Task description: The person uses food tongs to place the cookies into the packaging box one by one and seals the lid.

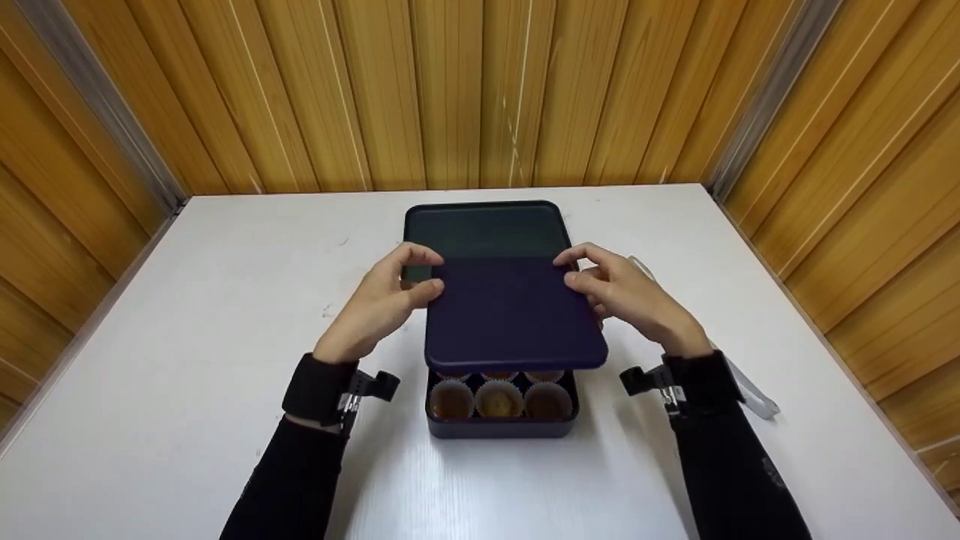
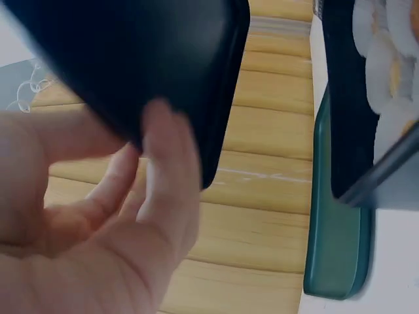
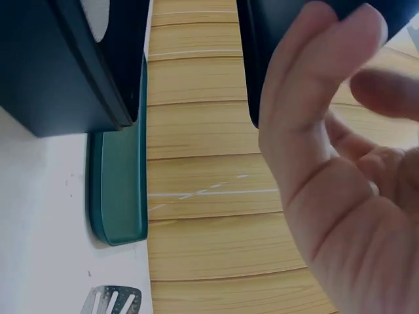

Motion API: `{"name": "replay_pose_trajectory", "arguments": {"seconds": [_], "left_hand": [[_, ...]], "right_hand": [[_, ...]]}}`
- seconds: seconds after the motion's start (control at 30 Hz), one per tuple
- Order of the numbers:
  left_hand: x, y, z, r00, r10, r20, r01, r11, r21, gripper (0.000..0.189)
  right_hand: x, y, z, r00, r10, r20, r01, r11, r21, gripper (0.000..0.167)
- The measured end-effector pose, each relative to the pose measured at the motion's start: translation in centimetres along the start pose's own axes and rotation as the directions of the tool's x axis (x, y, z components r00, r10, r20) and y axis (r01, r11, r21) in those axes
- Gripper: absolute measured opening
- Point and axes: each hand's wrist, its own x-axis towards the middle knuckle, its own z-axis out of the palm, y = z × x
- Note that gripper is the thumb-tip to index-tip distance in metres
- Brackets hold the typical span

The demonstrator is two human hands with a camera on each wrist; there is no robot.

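A dark blue lid [image 1: 517,319] is tilted above a dark box [image 1: 502,429], with its near edge over the box. My left hand [image 1: 382,300] pinches the lid's left edge between thumb and fingers. On the opposite edge my right hand [image 1: 634,292] holds the lid with thumb and fingertips. Paper cups [image 1: 499,401] with brown and yellowish contents sit in rows inside the box; the lid hides the farther ones in the head view. Both wrist views show the lid's dark underside, raised clear of the box.
Behind the box lies a dark green tray [image 1: 487,226], partly covered by the lid. A metal utensil [image 1: 757,401] rests beneath my right forearm; its slotted end [image 3: 114,299] shows in the right wrist view. Wood-patterned walls [image 1: 480,90] border the white table [image 1: 225,315].
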Motion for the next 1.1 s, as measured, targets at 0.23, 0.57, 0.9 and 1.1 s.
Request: {"name": "replay_pose_trajectory", "arguments": {"seconds": [0.23,0.57,0.9,1.1], "left_hand": [[-0.2,-0.6,0.6,0.997,-0.017,0.076,0.001,0.979,0.205,0.043],[0.2,-1.5,1.5,0.998,-0.036,0.057,0.015,0.946,0.325,0.056],[0.5,-1.9,2.3,0.998,-0.037,0.057,0.004,0.871,0.491,0.056],[0.4,-2.0,2.6,0.996,-0.065,0.064,0.022,0.853,0.521,0.056]], "right_hand": [[0.5,1.1,0.4,0.996,-0.037,0.077,0.053,0.976,-0.210,0.060],[1.1,2.0,1.5,0.989,0.016,0.146,0.039,0.929,-0.367,0.059],[0.9,2.3,1.7,0.987,0.032,0.155,0.046,0.879,-0.475,0.059],[0.8,2.3,1.9,0.986,0.050,0.159,0.038,0.862,-0.506,0.060]]}}
